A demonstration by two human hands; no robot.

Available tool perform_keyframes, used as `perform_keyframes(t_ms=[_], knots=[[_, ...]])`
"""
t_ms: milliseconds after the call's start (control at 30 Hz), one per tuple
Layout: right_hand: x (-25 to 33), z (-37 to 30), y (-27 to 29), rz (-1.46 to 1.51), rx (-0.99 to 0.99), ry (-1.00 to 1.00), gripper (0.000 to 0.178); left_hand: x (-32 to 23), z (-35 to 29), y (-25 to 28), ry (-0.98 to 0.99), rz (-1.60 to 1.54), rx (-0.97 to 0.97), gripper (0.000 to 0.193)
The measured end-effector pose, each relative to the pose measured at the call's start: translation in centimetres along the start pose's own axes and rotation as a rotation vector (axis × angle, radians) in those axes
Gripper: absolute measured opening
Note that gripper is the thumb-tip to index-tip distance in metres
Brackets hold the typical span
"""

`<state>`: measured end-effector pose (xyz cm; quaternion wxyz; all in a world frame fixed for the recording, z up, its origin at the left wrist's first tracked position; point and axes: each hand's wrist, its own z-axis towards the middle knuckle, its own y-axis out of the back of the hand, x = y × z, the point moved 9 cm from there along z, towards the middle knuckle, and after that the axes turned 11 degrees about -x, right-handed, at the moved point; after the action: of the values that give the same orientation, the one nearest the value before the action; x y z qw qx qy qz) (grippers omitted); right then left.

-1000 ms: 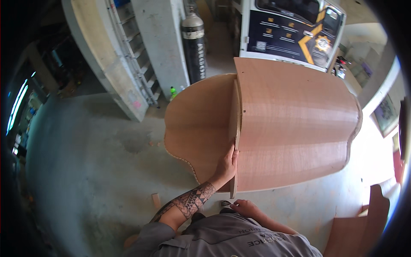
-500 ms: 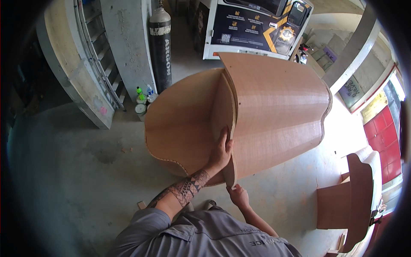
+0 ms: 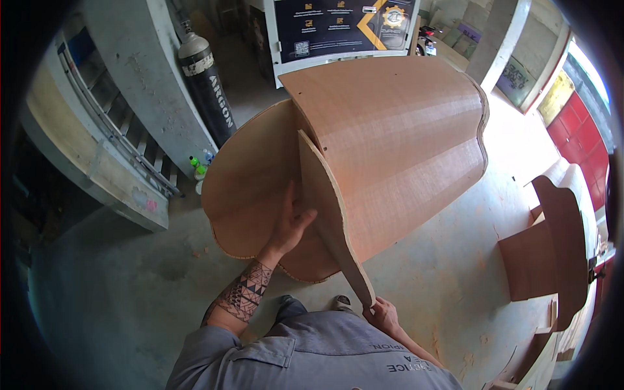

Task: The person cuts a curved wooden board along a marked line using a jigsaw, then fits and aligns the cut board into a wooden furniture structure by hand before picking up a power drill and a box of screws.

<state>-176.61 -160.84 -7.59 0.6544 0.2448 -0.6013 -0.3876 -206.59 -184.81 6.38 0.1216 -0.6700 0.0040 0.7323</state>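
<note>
Hands (image 3: 292, 227) (image 3: 382, 314) farther apart, left unclasped

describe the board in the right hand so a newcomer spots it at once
Find the large, bent wooden shell mid-view. At its open left end, a wooden board slants down to the right hand. Unlike the shell's broad, bulging surface, this board is narrow and flat, with a pale, wavy edge.

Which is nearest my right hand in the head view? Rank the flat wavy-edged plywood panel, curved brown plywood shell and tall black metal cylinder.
1. Panel: touching your right hand.
2. Shell: just beyond, ahead.
3. Cylinder: far back, left.
</note>
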Motion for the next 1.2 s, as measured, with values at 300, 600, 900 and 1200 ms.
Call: perform_keyframes(t_ms=[300,600,900,1200], knots=[[10.2,-5.2,-4.9,-0.036,-0.253,-0.103,0.051,4.6,-8.8,-4.5,-0.112,0.266,0.36,0.097],[17.9,-3.3,-12.5,0.207,0.145,-0.272,0.047,4.9,-10.0,6.0,-0.253,0.425,0.098,0.02],[22.3,0.7,-3.9,0.207,-0.214,-0.212,0.029,-2.8,-5.7,17.7,-0.379,0.675,0.358,0.03],[29.9,0.5,7.0,-0.079,-0.914,0.006,0.074,-13.3,-8.2,12.1,-0.629,1.144,1.142,0.074]])
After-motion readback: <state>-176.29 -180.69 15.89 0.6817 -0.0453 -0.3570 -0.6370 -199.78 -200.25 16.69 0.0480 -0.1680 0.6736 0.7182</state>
